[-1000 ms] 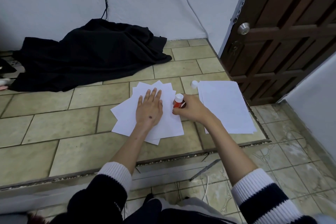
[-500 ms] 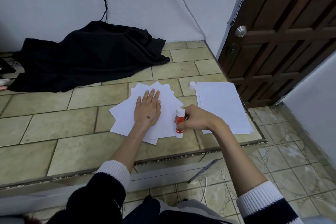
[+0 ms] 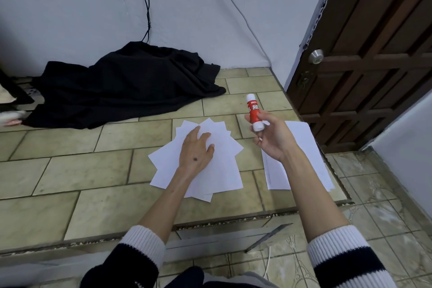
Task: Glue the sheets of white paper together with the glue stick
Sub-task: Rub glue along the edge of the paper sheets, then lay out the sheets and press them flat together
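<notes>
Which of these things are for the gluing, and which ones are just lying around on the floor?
For the gluing:
- glue stick, held up in the right hand
- fanned sheets under the left hand
- neat paper stack to the right

Just lying about:
- black cloth by the wall
- hanging cable
- metal strip on the lower floor

1 glue stick [image 3: 254, 112], 2 paper piles [image 3: 217, 166]

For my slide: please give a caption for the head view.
Right hand lifts glue stick; left hand rests on fanned paper.
</notes>
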